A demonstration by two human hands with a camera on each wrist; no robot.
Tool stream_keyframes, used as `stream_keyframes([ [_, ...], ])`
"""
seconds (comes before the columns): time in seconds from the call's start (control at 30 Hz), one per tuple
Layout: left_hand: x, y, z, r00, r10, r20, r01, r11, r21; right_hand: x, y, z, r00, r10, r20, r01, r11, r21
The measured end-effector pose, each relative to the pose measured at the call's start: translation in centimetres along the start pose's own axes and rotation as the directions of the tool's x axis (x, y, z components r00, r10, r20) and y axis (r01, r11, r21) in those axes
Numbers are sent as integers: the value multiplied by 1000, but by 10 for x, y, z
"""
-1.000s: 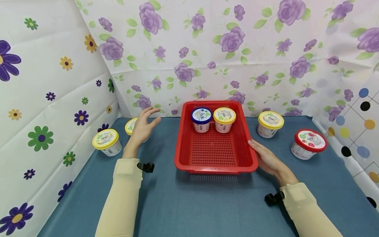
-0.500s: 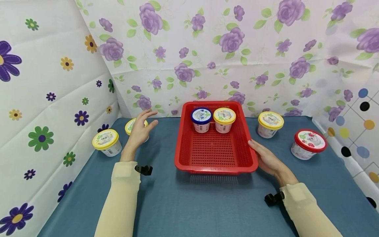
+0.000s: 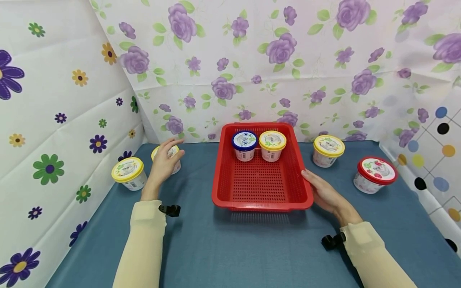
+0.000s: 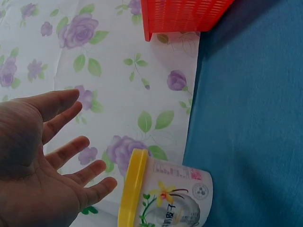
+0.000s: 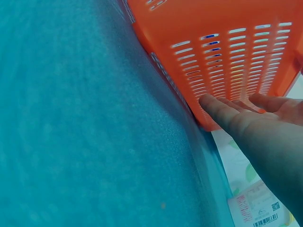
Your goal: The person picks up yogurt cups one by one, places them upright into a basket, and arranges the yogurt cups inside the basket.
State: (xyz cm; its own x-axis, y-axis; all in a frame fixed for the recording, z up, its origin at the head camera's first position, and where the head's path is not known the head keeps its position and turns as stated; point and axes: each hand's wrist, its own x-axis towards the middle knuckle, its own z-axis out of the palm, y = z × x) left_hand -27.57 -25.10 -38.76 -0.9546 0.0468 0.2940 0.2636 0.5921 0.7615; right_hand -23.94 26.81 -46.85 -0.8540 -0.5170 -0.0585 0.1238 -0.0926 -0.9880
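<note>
Worktop (image 3: 252,252): blue; supports all items.
Right hand (image 3: 325,195): fingers extended against the right side of the basket (image 3: 259,207).
Loose tubs: red-lidded tub (image 3: 375,175) and yellow-lidded tub (image 3: 328,151) right; outer tub (image 3: 130,173) and inner tub (image 4: 173,194) left.
Left hand (image 3: 163,165): fingers apart, holding nothing, beside the inner tub.
Basket contents: blue-lidded tub (image 3: 245,146), second yellow-lidded tub (image 3: 272,146), at the far end.
Loading (judged): two tubs in, four apparently left.

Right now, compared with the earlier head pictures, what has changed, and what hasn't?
The left hand moved leftward and slightly back toward the person; nothing was taken hold of or let go. The right hand stayed at the red basket, and all six tubs stayed put.
</note>
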Motion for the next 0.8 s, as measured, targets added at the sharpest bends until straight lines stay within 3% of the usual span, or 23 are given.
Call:
stream_keyframes([
  [0.53, -7, -18, -5, 990, -86, -108, 92, 994, 55, 1, 1, 0, 1000, -11, 8, 10, 1000, 4],
  [0.8, -8, -22, -5, 986, -124, -111, 132, 989, 70, 1, 0, 0, 1000, -16, 11, 16, 1000, 4],
])
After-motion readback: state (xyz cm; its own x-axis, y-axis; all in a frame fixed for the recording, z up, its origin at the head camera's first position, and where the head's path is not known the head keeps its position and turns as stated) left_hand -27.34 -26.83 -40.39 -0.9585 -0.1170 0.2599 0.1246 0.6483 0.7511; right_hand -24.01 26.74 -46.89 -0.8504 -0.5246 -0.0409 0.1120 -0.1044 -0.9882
